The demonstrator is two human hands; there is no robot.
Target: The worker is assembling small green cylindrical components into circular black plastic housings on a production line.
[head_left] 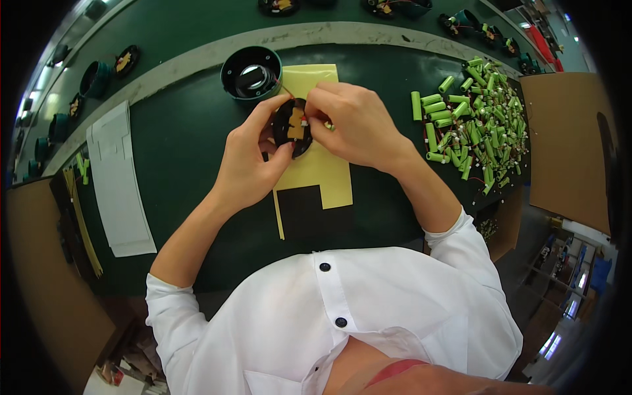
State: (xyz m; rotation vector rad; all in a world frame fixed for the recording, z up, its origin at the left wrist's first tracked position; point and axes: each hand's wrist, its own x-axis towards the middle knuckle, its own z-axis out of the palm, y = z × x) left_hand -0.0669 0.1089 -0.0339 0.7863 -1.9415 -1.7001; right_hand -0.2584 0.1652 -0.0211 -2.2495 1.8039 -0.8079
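My left hand [253, 155] grips a black round cover [284, 126] by its edge, fingers and thumb around its left side. Fixed to the cover's inner face is a yellow circuit board [295, 125] with a small white and red part on it. At the cover's right edge my right hand [345, 118] is closed in a pinch; its fingers hide what is in them, though a bit of pale green shows beneath. A thin reddish wire runs near the cover's top toward a dark green round housing [229, 84], which stands just beyond my left hand.
Beneath my hands lies a yellow sheet [336, 178] with a piece cut out. A heap of green battery cells [484, 125] with wires covers the right side. White sheets [122, 184] lie at left. Beyond the pale ledge [355, 33] stand more housings [96, 80]. Cardboard [567, 145] borders the right.
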